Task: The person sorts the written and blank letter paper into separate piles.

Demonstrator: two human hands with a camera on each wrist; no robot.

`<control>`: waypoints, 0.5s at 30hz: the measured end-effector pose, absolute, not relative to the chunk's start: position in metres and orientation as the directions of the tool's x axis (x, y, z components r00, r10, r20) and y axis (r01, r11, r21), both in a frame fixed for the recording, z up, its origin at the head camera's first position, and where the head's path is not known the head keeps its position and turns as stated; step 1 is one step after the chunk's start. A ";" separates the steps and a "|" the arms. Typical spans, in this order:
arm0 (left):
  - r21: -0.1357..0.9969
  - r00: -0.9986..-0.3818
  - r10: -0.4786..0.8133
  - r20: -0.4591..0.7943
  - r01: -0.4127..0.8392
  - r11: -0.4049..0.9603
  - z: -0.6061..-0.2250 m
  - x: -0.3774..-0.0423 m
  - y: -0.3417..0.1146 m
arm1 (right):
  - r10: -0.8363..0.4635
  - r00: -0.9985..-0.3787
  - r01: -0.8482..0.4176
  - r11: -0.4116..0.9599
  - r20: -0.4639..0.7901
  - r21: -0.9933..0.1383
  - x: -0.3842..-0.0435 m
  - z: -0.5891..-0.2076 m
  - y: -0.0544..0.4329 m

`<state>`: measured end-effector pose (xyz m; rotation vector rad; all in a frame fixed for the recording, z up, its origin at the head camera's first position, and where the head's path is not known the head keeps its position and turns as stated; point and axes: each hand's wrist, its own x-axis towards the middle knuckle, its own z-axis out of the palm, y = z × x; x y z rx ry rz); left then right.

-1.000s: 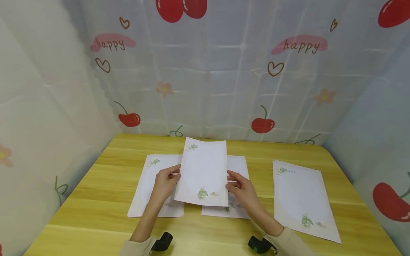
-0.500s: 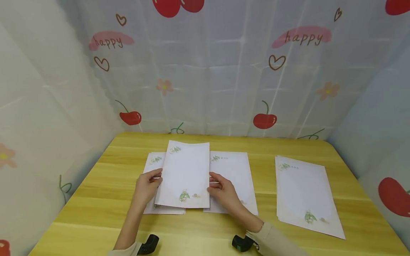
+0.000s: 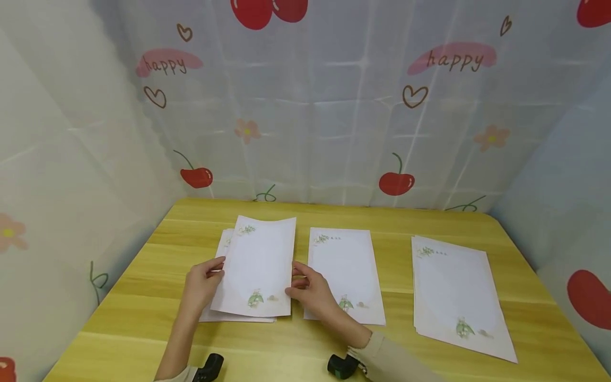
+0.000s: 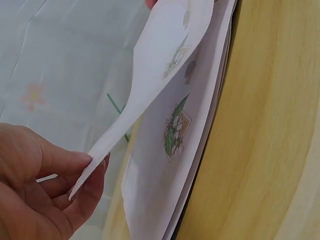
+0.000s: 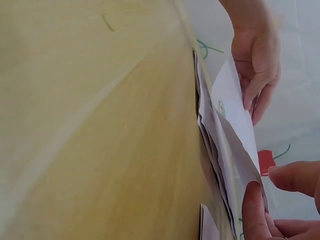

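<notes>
Both hands hold a white sheet of letter paper (image 3: pixel 260 265) with green plant prints, raised and slightly bowed over the left paper stack (image 3: pixel 223 244). My left hand (image 3: pixel 198 289) pinches its left edge between thumb and fingers, plain in the left wrist view. On the opposite edge, the thumb and fingers of my right hand (image 3: pixel 317 297) hold the paper. Most of the left stack is hidden under the sheet; the left wrist view shows a gap between them. To the right lies the middle paper stack (image 3: pixel 343 265), its lower left corner partly behind my right hand.
A further paper stack (image 3: pixel 460 297) lies slightly turned on the right of the yellow wooden table (image 3: pixel 267 353). Printed cloth (image 3: pixel 305 127) hangs behind the table and along both sides. A black wrist device (image 3: pixel 342 366) sits at each cuff.
Both hands have carried the sheet leftward, from above the gap between the left and middle stacks to over the left stack. It has also come slightly lower, and the middle stack is now uncovered.
</notes>
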<state>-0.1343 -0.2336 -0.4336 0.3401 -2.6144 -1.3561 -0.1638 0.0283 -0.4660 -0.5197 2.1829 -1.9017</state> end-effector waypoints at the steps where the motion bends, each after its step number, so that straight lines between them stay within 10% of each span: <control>1: 0.818 -0.958 -0.283 0.052 -0.122 0.563 -0.434 -0.134 -0.235 | -0.391 -0.918 -0.127 0.116 0.072 -0.985 -0.164 -0.466 0.027; 15: 0.741 -0.956 -0.282 0.080 -0.132 0.658 -0.447 -0.134 -0.242 | -0.435 -0.900 -0.143 0.222 0.033 -0.965 -0.163 -0.468 0.013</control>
